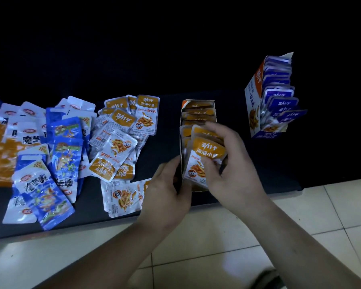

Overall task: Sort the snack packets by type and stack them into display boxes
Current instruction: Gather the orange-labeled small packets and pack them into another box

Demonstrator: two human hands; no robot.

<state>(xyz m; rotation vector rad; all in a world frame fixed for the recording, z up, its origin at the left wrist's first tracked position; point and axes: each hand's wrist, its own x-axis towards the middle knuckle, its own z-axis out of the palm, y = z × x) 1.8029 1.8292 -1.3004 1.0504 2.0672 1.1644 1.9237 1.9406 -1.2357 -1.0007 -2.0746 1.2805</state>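
**Orange packets going into the orange box**

The right hand (233,163) grips an orange packet (206,151) at the near end of the orange box (197,101), fingers curled over its top and thumb on its face. The left hand (169,190) holds the box's near left wall. The box lies on a black mat (167,122). Loose orange packets (121,130) and blue packets (56,155) lie to the left. A filled blue box (252,97) stands to the right.
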